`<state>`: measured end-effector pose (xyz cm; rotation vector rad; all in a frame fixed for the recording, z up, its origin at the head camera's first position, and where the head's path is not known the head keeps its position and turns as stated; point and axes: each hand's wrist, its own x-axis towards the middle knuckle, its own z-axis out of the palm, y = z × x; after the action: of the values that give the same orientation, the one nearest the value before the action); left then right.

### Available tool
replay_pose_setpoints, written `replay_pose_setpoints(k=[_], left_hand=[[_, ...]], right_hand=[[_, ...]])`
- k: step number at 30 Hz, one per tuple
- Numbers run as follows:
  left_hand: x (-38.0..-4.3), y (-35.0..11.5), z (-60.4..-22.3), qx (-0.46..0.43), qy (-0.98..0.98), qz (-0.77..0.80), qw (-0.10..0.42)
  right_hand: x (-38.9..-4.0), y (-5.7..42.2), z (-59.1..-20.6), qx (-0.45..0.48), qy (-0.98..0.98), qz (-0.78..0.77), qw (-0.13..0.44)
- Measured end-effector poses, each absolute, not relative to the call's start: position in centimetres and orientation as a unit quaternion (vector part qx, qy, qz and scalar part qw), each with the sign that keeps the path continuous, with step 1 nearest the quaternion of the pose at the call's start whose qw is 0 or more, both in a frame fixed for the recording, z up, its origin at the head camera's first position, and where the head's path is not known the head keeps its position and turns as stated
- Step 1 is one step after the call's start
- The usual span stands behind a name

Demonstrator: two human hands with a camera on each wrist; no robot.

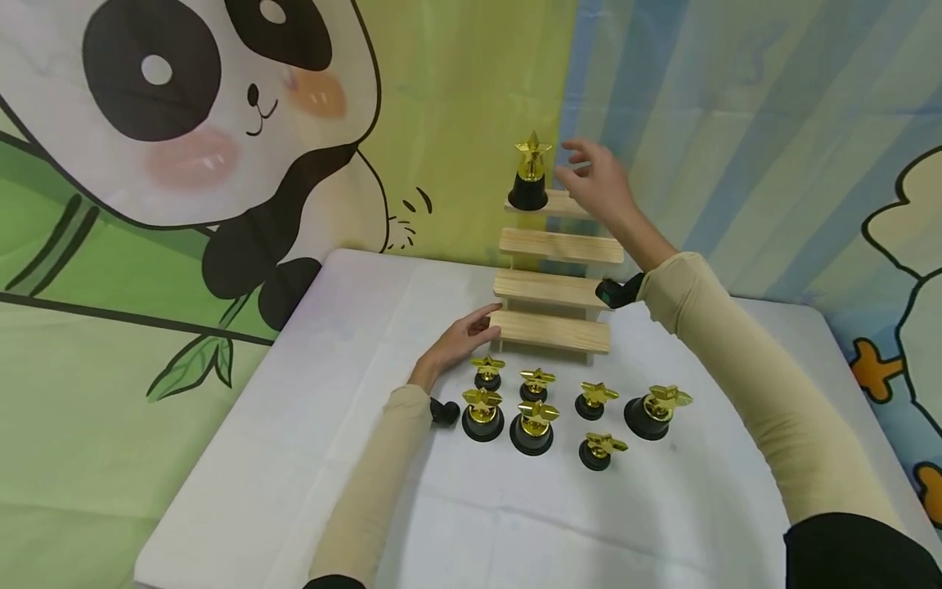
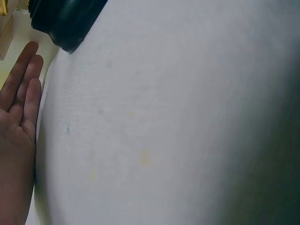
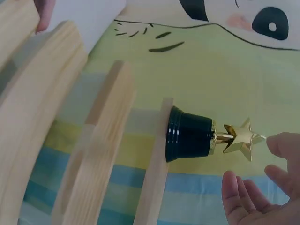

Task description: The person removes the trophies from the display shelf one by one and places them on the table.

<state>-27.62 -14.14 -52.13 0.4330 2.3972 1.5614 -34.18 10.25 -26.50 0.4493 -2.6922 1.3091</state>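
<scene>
A gold star trophy point(image 1: 530, 176) with a black base stands upright at the left end of the top step of a wooden tiered stand point(image 1: 550, 330). Just right of it is my right hand point(image 1: 599, 180), fingers parted and holding nothing; in the right wrist view its thumb lies near the star's tip point(image 3: 243, 139). My left hand point(image 1: 459, 339) touches the left end of the lowest step, its fingers fairly straight in the left wrist view. Several more star trophies, such as a larger one point(image 1: 651, 413) at the right, stand on the table before the stand.
A white cloth covers the table point(image 1: 294, 425). Behind it hangs a printed backdrop point(image 1: 456, 123) with a panda, close to the stand's top step. Two small trophies point(image 1: 487, 373) point(image 1: 535, 384) stand near the stand's front, close to my left hand.
</scene>
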Motion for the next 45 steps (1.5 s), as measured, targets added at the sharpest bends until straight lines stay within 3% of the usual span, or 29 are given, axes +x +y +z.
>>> replay_pose_setpoints(k=[9,23,32,45], left_hand=[[-27.2,-13.6,-52.3,0.149,0.820,0.539,0.120],[-26.7,-12.4,-52.5,0.157,0.814,0.547,0.117],[-26.6,-12.4,-52.6,0.148,0.816,0.542,0.134],[-27.0,-12.4,-53.1,0.155,0.824,0.532,0.120]], right_hand=[[-37.0,9.3,-24.7,0.117,-0.893,0.433,0.034],[-38.2,8.7,-24.0,0.109,-0.913,0.391,-0.033],[-38.5,8.4,-25.2,0.107,-0.918,0.381,-0.023],[-38.1,8.2,-25.4,0.105,-0.905,0.410,-0.042]])
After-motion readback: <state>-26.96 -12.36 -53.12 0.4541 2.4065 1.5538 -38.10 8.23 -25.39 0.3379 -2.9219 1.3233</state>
